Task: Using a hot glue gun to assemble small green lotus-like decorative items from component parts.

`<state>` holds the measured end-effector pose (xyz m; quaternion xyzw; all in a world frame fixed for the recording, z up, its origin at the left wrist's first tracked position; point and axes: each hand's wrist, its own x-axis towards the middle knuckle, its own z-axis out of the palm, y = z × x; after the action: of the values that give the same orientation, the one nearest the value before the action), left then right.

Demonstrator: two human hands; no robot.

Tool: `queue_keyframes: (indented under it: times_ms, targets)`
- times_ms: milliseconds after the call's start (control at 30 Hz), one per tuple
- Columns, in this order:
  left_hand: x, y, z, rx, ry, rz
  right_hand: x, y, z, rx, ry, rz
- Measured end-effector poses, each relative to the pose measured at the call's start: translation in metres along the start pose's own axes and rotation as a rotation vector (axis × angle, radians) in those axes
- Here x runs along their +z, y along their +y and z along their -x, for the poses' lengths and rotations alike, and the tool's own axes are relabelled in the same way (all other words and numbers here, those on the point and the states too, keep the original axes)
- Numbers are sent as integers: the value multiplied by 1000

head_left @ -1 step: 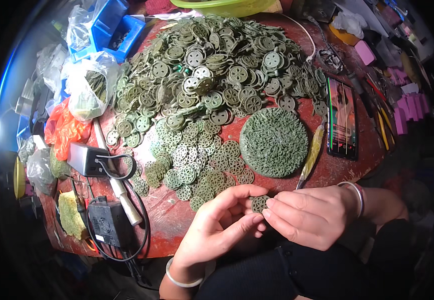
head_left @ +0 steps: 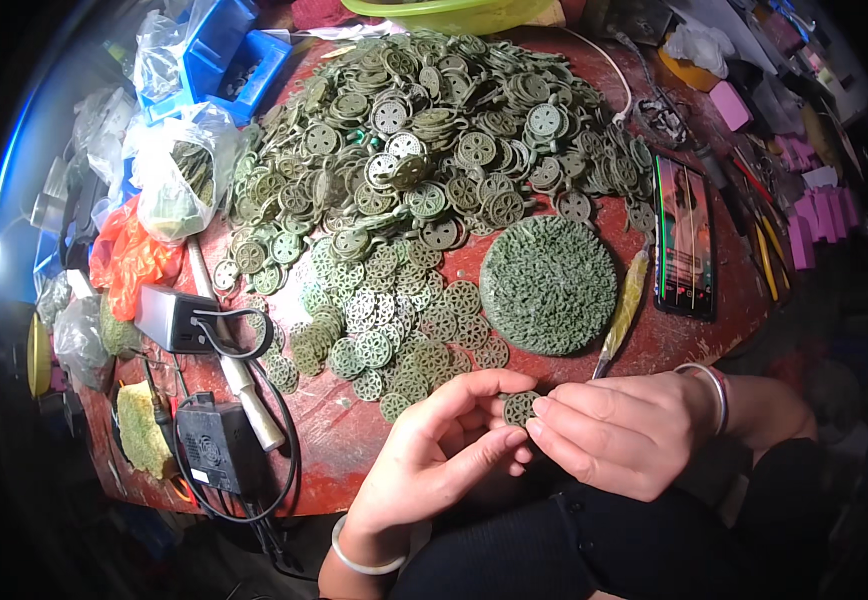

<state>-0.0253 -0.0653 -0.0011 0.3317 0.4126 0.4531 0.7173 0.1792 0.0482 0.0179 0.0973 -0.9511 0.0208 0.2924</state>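
Note:
Between my hands, at the near edge of the table, is a small round green openwork disc. My left hand holds it from the left, thumb below and curled index finger above. From the right, my right hand has its fingertips closed on the disc's edge. Similar flat openwork discs lie overlapping beyond my left hand. Behind them rises a large heap of green round pieces, many with short stems. A thick round green pad with a rough top sits beyond my hands.
On the red table, a yellow-handled pointed tool and a lit phone lie right of the pad. Left are a grey box with a cable, a black adapter, a sponge, plastic bags and blue bins.

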Motion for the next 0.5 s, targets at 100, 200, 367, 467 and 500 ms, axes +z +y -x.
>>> queue_keyframes:
  times_ms: [100,200,367,467,500]
  targets:
    - [2,0,0,6,11,51,-1,0,0,-19,8,11]
    - [3,1,0,12,37,98,1,1,1,-35,29,18]
    - [1,1,-2,12,21,109,9,4,3,-52,93,42]
    - [5,2,-3,42,71,127,16,3,5,-36,149,96]
    - [5,2,-3,56,83,95,17,3,6,-7,165,84]
